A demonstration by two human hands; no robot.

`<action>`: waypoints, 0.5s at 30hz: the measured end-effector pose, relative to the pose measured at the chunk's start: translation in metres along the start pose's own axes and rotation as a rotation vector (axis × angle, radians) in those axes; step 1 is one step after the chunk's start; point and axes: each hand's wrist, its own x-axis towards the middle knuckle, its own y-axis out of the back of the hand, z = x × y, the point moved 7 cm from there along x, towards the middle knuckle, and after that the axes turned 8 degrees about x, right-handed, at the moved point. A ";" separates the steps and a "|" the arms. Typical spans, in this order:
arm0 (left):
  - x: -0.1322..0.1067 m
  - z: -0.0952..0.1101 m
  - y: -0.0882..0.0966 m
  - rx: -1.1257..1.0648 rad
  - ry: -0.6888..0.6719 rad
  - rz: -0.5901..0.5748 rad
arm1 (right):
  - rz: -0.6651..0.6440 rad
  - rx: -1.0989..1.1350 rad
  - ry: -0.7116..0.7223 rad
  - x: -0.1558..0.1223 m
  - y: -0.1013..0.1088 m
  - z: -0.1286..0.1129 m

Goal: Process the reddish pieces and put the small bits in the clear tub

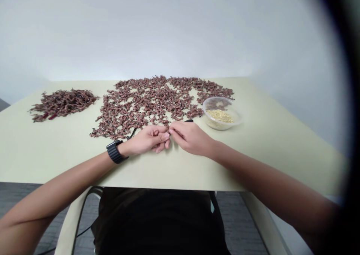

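Note:
My left hand (pixel 153 139) and my right hand (pixel 191 137) meet above the near part of the table, fingertips touching. Both are closed in a pinch; whatever lies between the fingers is tiny and mostly hidden. Just beyond them spreads a wide layer of brownish-red, shrivelled pieces (pixel 152 101) that look like dried chillies. To the right of this layer stands a clear plastic bowl (pixel 237 119) with small yellow bits (pixel 221 116), like seeds, at its bottom.
A denser heap of similar dried pieces (pixel 66 102) lies on the left, two shiny dark-red ones at its front. Parts of thin black objects (pixel 189 120) show behind my hands. The pale table (pixel 281 146) reaches back to a white wall (pixel 157 30).

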 end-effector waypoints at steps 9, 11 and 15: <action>-0.003 0.009 0.001 0.292 -0.032 0.115 | 0.023 0.495 -0.414 -0.003 -0.007 0.021; -0.004 0.012 0.002 0.378 -0.051 0.149 | -0.029 0.787 -0.593 -0.007 -0.019 0.030; -0.004 0.012 0.003 0.388 -0.025 0.151 | -0.041 0.844 -0.618 -0.007 -0.021 0.033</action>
